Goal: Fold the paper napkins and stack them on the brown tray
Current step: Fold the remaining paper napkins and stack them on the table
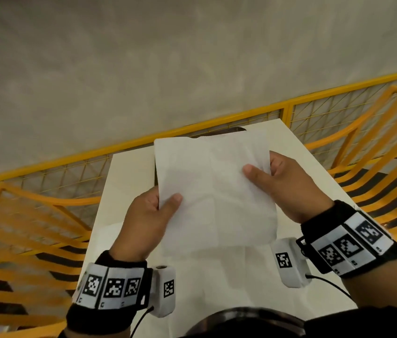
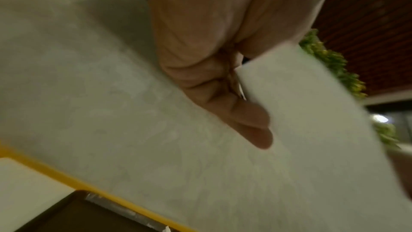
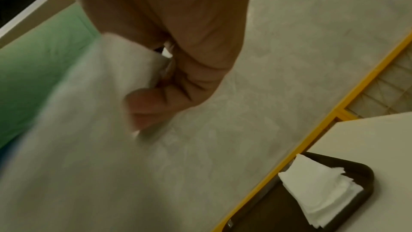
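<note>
Both hands pinch 1 white paper napkin [image 1: 213, 189] above the white counter [image 1: 129, 181]: left hand [image 1: 147, 223] lower-left edge, right hand [image 1: 287, 184] right edge.

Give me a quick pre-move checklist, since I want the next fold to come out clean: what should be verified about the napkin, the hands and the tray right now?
1. Left hand pinches the napkin at its left edge: ok.
2. Right hand pinches its right edge, thumb on top: ok.
3. Napkin spread open and held above the white table: ok.
4. Edges lined up for a straight fold: cannot tell; the wrist views are blurred.
5. Brown tray on the table has bare room: ok.
6. Stack of folded napkins already on the tray is tidy: not ok, its layers are fanned out at one side.
</note>
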